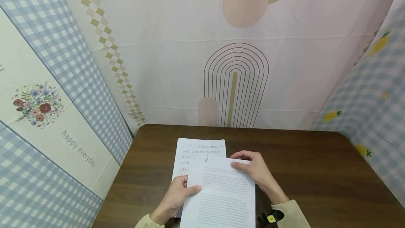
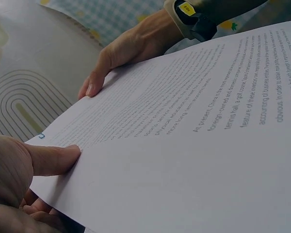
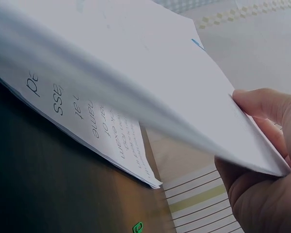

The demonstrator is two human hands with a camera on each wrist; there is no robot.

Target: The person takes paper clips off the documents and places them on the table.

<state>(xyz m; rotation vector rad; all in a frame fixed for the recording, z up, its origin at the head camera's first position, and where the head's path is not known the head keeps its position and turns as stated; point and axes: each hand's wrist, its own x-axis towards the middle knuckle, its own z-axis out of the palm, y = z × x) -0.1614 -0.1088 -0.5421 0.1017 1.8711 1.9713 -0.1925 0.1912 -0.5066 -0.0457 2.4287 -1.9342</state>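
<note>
Both hands hold a sheaf of printed paper (image 1: 225, 200) raised over the table, its top edge carrying a blue paper clip (image 1: 206, 158). My left hand (image 1: 178, 193) pinches the left edge, thumb on the print side and fingers underneath. At the top right corner, my right hand (image 1: 257, 170) pinches the paper between thumb and fingers. Below, partly covered by the sheaf, lies another stack of sheets (image 1: 202, 145) with larger print. In the right wrist view the held paper (image 3: 150, 63) tilts above that stack. How many sheets are held I cannot tell.
A green paper clip (image 3: 137, 227) lies on the dark wooden table (image 1: 303, 164), seen in the right wrist view. Behind the table hangs a pale patterned cloth (image 1: 171, 76). Checked cloths (image 1: 364, 122) border the sides. A black band with a yellow label (image 1: 270, 218) circles the right wrist.
</note>
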